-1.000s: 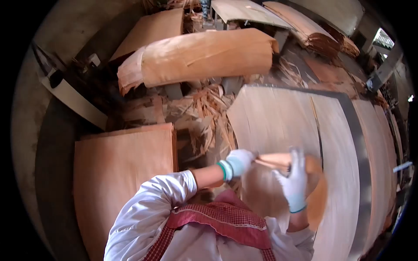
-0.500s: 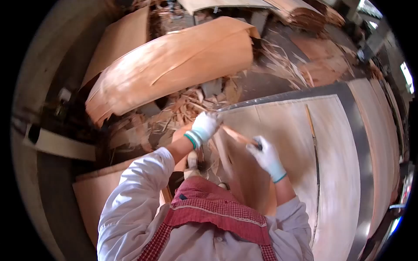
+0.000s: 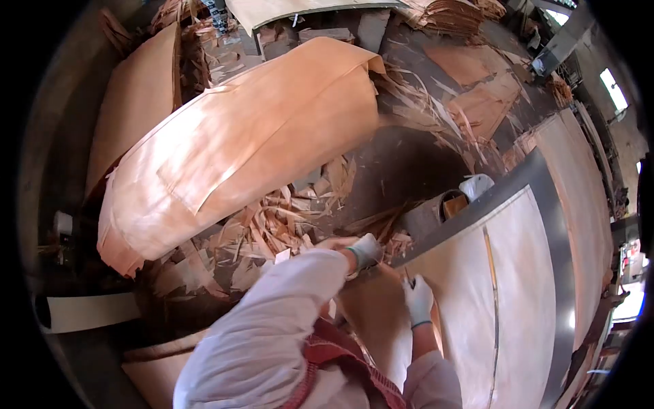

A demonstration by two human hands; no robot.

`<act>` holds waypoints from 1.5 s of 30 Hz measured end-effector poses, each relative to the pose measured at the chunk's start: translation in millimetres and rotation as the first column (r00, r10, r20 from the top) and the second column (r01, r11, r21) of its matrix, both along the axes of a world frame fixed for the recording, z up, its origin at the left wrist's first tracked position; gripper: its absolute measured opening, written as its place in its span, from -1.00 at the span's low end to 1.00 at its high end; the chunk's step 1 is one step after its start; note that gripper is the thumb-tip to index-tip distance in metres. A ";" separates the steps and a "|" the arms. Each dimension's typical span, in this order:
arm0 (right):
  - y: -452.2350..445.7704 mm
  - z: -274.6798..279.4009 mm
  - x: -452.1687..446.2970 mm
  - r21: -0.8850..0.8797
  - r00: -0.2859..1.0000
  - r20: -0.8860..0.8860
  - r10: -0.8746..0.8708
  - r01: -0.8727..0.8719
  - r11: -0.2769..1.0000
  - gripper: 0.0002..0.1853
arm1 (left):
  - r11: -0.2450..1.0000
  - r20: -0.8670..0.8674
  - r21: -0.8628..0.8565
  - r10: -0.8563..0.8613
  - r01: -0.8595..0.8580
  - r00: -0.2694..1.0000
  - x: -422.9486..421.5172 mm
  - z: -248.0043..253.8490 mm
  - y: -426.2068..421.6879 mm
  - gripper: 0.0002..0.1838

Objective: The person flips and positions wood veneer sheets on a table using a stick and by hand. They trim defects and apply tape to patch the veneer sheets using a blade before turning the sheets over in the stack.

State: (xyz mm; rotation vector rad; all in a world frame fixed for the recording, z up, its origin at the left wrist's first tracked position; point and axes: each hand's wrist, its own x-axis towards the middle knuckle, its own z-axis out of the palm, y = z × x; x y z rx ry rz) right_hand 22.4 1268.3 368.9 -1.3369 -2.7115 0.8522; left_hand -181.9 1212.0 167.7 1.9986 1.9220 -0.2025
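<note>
The left hand (image 3: 366, 251) has its fingers clamped on a thin strip (image 3: 390, 272), near an edge of the pale sheet (image 3: 528, 273) on the desk (image 3: 565, 273). The right hand (image 3: 418, 300) seems to pinch its other end, though that contact is blurred.

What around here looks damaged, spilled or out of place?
Torn wood scraps lie in a messy heap beside the big curved wood sheets, looking dropped rather than stacked. The sheets' left end looks ragged and droops, and a torn-looking edge crosses the top. More loose strips litter the floor past their right end.
</note>
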 end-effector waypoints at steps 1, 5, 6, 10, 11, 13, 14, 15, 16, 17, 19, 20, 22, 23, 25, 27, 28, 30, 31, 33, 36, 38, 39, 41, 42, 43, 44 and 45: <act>1.1 -1.6 -0.3 0.003 1.000 0.016 0.003 -0.003 1.000 -0.61 | 0.996 0.020 -0.054 0.072 -0.071 0.997 -3.8 27.8 0.6 -0.74; 2.5 -3.8 1.7 -0.035 1.000 0.004 -0.018 0.019 0.999 -0.66 | 0.918 0.265 -0.143 0.397 -0.371 0.879 -10.7 62.6 25.1 -0.69; 4.7 -1.1 0.0 -0.069 1.000 0.021 -0.012 0.014 0.998 -0.66 | 0.937 0.184 -0.057 0.348 -0.344 0.919 -21.5 95.6 21.7 -0.70; 33.3 -6.1 10.7 -0.282 0.996 -0.071 -0.049 0.027 0.959 -0.70 | 0.685 0.311 0.328 0.572 -0.650 0.759 -101.7 208.8 1.7 -0.77; 35.5 -9.3 12.2 -0.362 0.988 -0.127 -0.088 0.036 0.931 -0.72 | 0.657 0.402 0.179 0.630 -0.732 0.664 -136.8 209.9 5.5 -0.61; 34.7 74.7 -26.9 -0.641 0.931 -0.128 -0.343 0.187 0.745 -0.77 | 0.645 0.963 -0.053 0.235 -0.762 0.132 -206.6 170.4 17.4 -0.63; 43.7 88.1 -40.6 -0.713 0.859 -0.281 -0.428 0.111 0.692 -0.86 | 0.664 0.978 -0.087 0.198 -0.743 0.062 -215.0 216.6 8.5 -0.62; 53.3 118.8 -56.3 -0.706 0.880 -0.278 -0.386 0.086 0.703 -0.89 | 0.682 0.986 -0.122 0.164 -0.721 -0.011 -222.3 267.1 -1.2 -0.61; 49.0 163.2 -82.4 -0.716 0.825 -0.401 -0.399 -0.010 0.698 -0.87 | 0.730 0.926 0.003 0.256 -0.683 0.277 -229.4 308.2 -8.8 -0.59; 42.0 196.1 -113.4 -0.701 0.749 -0.524 -0.404 -0.110 0.705 -0.85 | 0.740 0.942 0.064 0.176 -0.669 0.285 -233.1 331.1 -15.2 -0.58; 37.4 215.5 -168.3 -0.623 0.772 -0.541 -0.333 -0.102 0.775 -0.79 | 0.755 0.952 0.209 -0.014 -0.621 0.304 -239.8 361.1 -20.9 -0.54; 37.7 220.0 -193.3 -0.660 0.798 -0.512 -0.319 -0.127 0.741 -0.74 | 0.754 0.937 0.277 -0.076 -0.595 0.340 -247.0 368.0 -19.9 -0.53; 19.4 220.6 -255.2 -0.671 0.793 -0.544 -0.273 -0.216 0.709 -0.72 | 0.750 0.898 0.396 -0.195 -0.530 0.395 -264.7 372.7 -25.1 -0.51; 7.8 221.9 -280.5 -0.724 0.789 -0.540 -0.294 -0.257 0.641 -0.74 | 0.741 0.874 0.449 -0.250 -0.499 0.417 -275.4 374.6 -29.3 -0.49; -20.6 225.5 -332.5 -0.704 0.742 -0.616 -0.265 -0.368 0.607 -0.82 | 0.607 0.804 0.595 -0.439 -0.528 0.401 -284.5 387.5 -39.4 -0.47; -33.6 225.1 -377.5 -0.626 0.709 -0.662 -0.244 -0.344 0.700 -0.88 | 0.707 0.929 0.358 -0.205 -0.611 0.307 -321.9 399.8 -49.4 -0.45; -38.3 231.5 -398.7 -0.574 0.700 -0.677 -0.228 -0.308 0.758 -0.89 | 0.730 0.964 0.226 -0.073 -0.645 0.256 -344.6 402.5 -58.4 -0.44; -38.0 246.2 -429.0 -0.591 0.709 -0.640 -0.295 -0.210 0.779 -0.88 | 0.675 0.960 0.278 -0.178 -0.684 0.216 -376.7 401.9 -73.3 -0.31; -39.2 253.1 -449.9 -0.593 0.601 -0.697 -0.393 -0.173 0.787 -0.86 | 0.633 0.956 0.288 -0.231 -0.719 0.180 -382.3 407.4 -78.7 -0.28; -33.7 274.6 -475.2 -0.544 0.572 -0.720 -0.392 -0.116 0.831 -0.82 | 0.613 0.939 0.343 -0.232 -0.712 0.253 -391.4 394.3 -98.6 -0.09; -34.1 293.5 -517.7 -0.529 0.536 -0.747 -0.395 -0.119 0.840 -0.80 | 0.673 0.928 0.266 0.016 -0.690 0.373 -382.2 350.2 -104.4 0.17; -45.7 299.3 -543.0 -0.510 0.504 -0.770 -0.392 -0.116 0.852 -0.79 | 0.607 0.920 0.289 0.037 -0.740 0.389 -377.4 330.0 -101.9 0.21; -50.3 303.8 -555.3 -0.498 0.488 -0.783 -0.386 -0.120 0.859 -0.79 | 0.574 0.929 0.290 0.024 -0.766 0.370 -374.0 334.6 -102.3 0.20; -61.5 310.5 -574.4 -0.498 0.492 -0.785 -0.377 -0.140 0.856 -0.79 | 0.479 0.941 0.208 0.139 -0.853 0.308 -375.2 353.7 -103.3 0.16; -69.6 312.1 -584.3 -0.508 0.476 -0.790 -0.387 -0.153 0.848 -0.80 | 0.405 0.932 0.126 0.265 -0.906 0.248 -378.1 360.7 -103.4 0.13; -80.8 318.0 -592.3 -0.508 0.461 -0.797 -0.390 -0.162 0.846 -0.81 | 0.329 0.967 0.070 0.211 -0.942 0.145 -381.5 359.9 -100.1 0.08; -87.4 319.0 -600.9 -0.490 0.479 -0.798 -0.366 -0.161 0.857 -0.81 | 0.145 0.936 0.274 0.187 -0.951 0.299 -380.7 332.1 -84.4 -0.04; -94.1 317.5 -608.9 -0.520 0.485 -0.783 -0.389 -0.168 0.838 -0.81 | 0.087 0.939 0.326 0.087 -0.941 0.333 -386.1 314.1 -68.5 -0.17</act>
